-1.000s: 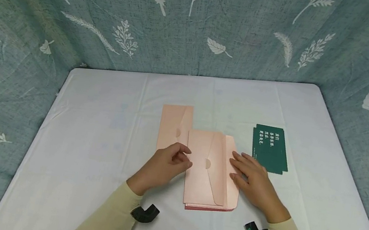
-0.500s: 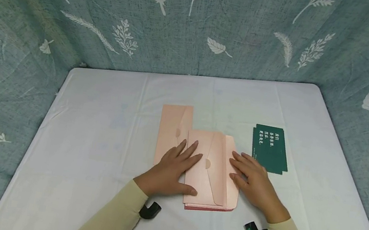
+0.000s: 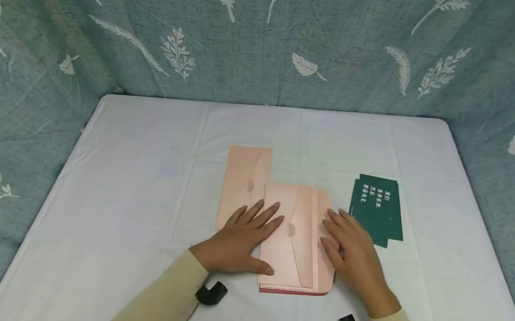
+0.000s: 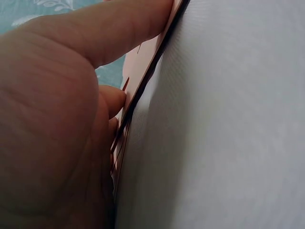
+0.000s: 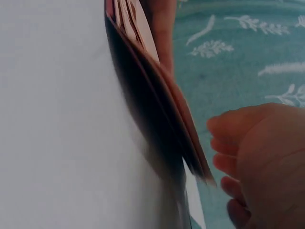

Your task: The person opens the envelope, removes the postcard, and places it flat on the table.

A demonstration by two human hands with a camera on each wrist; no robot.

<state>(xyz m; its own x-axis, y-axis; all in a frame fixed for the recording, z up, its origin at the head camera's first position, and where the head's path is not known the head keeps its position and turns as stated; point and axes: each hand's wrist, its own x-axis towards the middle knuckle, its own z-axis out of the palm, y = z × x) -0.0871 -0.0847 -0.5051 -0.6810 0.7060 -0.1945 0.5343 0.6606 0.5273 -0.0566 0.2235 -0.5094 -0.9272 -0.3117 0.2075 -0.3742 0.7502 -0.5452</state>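
In the head view a stack of pale pink envelopes [image 3: 299, 261] lies at the table's middle, a darker red edge showing at its near side. My left hand [image 3: 241, 240] rests spread over the stack's left side, its fingertips and thumb on the top envelope. The left wrist view shows the thumb [image 4: 128, 26] pressing at the stack's edge. Over the right side of the stack is my right hand [image 3: 356, 256], fingers loosely extended. From the right wrist, that hand appears apart from the stack's raised edge [image 5: 164, 83], holding nothing.
Another pink envelope [image 3: 241, 172] lies behind and left of the stack, partly under my left fingers. Dark green cards [image 3: 377, 206] with white writing lie at the right, close to my right fingers. A white cloth covers the table [image 3: 141, 181]; leaf-patterned curtains [image 3: 254, 58] surround it.
My left hand has gone from curled fingers at the stack's left edge to lying spread on it. My right hand has shifted slightly, and one green card now sticks out farther toward me.
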